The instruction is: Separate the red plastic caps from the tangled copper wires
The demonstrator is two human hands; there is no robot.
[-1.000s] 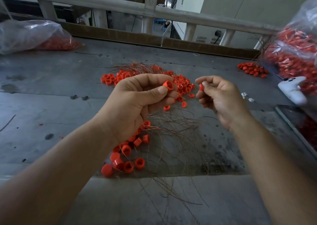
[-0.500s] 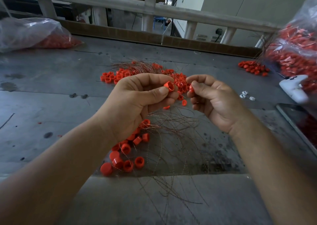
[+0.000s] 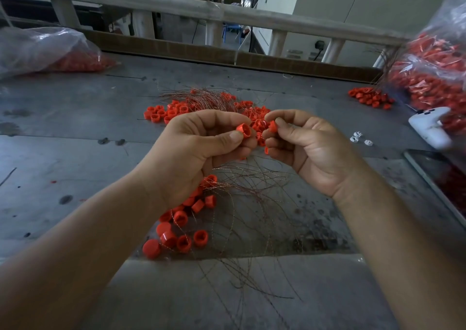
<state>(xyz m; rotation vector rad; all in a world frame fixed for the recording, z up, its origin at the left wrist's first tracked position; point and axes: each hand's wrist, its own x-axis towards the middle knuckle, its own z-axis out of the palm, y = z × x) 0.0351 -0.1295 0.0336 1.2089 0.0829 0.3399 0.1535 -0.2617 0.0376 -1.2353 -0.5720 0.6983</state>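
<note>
Location: small workshop, parts-sorting station.
A worn, stained grey bench [image 3: 75, 158] carries loose heaps of red caps [image 3: 164, 111] and copper wire [image 3: 201, 98]. A bulk plastic bag [image 3: 42, 50] of caps lies at the bench's far-left corner and a larger bag [image 3: 433, 72] at its far-right edge. A bare rail [image 3: 176, 4] runs behind the bench.

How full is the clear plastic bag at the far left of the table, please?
Mostly empty: the bag lies slack on the table, with red caps gathered only in its low right corner.

The caps [image 3: 199, 237] are smooth, glossy red plastic. The wires [image 3: 254, 198] are thin bare copper. The table [image 3: 75, 118] is matt, stained grey metal. The bags [image 3: 42, 50] are clear, crinkled film.
</note>
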